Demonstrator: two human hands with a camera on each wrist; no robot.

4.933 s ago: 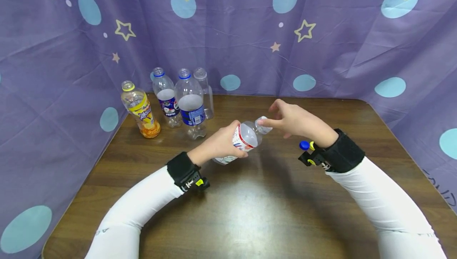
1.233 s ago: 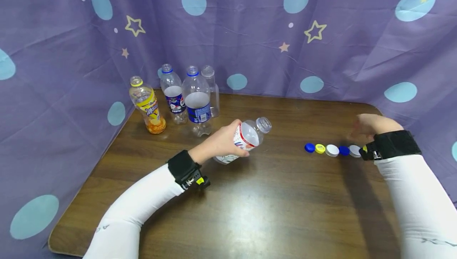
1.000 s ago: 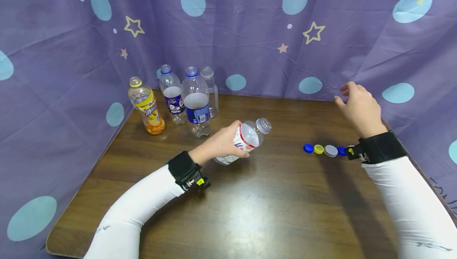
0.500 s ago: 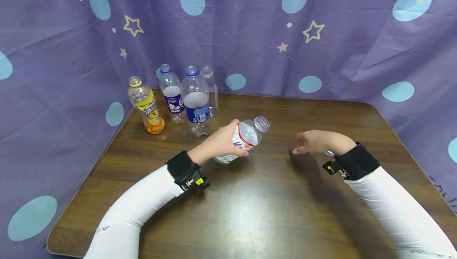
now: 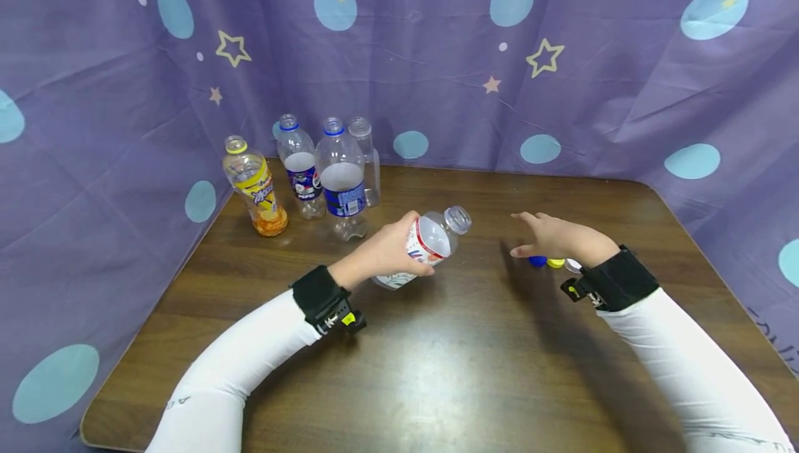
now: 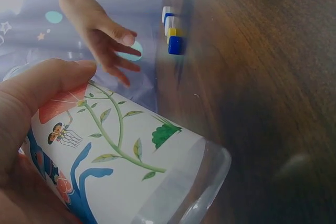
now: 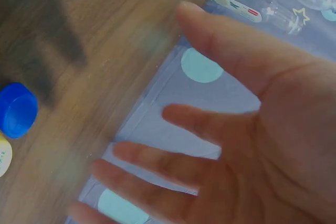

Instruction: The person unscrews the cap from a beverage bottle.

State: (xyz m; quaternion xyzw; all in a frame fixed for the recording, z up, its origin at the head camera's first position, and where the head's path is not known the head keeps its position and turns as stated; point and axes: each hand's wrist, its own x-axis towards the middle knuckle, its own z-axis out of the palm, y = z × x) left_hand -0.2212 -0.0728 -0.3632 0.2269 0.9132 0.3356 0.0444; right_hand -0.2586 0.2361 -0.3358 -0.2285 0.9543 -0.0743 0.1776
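My left hand [image 5: 393, 248] grips a clear plastic bottle [image 5: 431, 238] around its white picture label, thumb and fingers curled about it. The bottle leans to the right in the head view, its uncapped mouth [image 5: 458, 220] pointing up and right. In the left wrist view the label [image 6: 110, 145] shows leaves and a butterfly. To the right, above the table, my right hand [image 5: 558, 236] has its fingers spread and holds nothing; its palm [image 7: 294, 145] is bare in the right wrist view. Just below it lie a blue bottle cap [image 5: 538, 261], a yellow cap [image 5: 555, 263] and a white cap [image 5: 572, 266].
At the back left stand uncapped bottles: one with a yellow label [image 5: 259, 189], a Pepsi bottle [image 5: 304, 175], a larger blue-labelled bottle [image 5: 343, 182] and a slim clear one [image 5: 372, 175]. The wooden table [image 5: 437, 370] meets a purple curtain [image 5: 437, 92] behind.
My right hand was at the bottle's neck, went right to the cap row, then came back left. Since half a second ago its fingers have spread. The left hand's hold stays the same.
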